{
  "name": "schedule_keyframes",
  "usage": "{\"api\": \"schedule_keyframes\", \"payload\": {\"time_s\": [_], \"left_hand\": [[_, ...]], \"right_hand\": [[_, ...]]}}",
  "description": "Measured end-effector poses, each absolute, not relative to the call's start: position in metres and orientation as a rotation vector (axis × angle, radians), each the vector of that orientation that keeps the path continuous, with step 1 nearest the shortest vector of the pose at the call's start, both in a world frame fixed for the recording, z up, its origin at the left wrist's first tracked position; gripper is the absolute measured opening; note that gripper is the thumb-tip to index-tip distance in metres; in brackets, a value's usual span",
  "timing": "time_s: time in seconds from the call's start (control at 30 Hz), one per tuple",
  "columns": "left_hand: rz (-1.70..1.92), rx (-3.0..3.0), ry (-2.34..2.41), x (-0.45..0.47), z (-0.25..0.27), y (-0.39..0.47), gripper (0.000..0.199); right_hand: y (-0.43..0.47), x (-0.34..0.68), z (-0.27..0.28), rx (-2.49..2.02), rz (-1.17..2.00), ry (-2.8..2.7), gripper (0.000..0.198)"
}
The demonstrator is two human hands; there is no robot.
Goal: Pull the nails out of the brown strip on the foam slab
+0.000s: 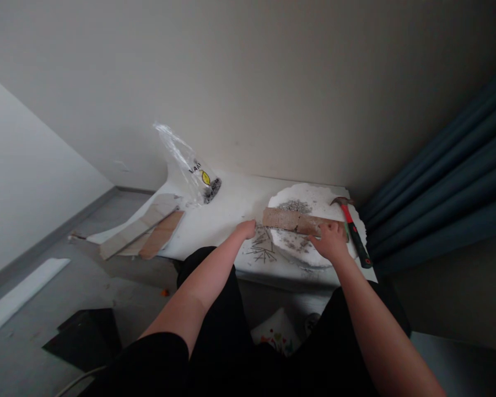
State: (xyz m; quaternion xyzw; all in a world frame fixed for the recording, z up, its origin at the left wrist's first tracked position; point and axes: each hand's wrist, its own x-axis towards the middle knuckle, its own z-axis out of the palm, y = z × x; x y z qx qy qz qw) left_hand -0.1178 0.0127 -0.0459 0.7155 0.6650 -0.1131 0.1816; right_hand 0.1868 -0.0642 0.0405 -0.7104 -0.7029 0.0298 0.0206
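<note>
Your left hand [247, 229] is kinda balled up, just left of the brown strip [281, 218]; your right hand [333, 242] is splayed on it.

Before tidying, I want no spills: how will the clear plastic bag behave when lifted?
The bag will probably flop, since it looks thin, clear and creased. It could hang bottom-heavy, as dark bits gather at its lower end.

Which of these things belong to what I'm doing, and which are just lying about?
Likely in use:
brown strip under your right hand
loose nails near your left hand
white slab beneath the strip
hammer

Seemingly lying about:
clear bag
boards at left
white strip on floor
black box-like object
</note>
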Motion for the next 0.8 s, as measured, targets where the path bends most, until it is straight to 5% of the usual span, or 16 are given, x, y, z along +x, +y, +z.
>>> {"api": "schedule_keyframes", "payload": {"time_s": [0.23,0.8], "left_hand": [[-0.364,2.042,1.851,-0.1164,-0.0433,0.0125,0.036],[-0.475,2.046,1.787,-0.114,-0.0454,0.0131,0.043]], "right_hand": [[-0.0649,0.1807,0.0463,-2.208,0.147,-2.203,0.055],[-0.0655,0.1852,0.0449,-2.213,0.181,-2.271,0.057]]}}
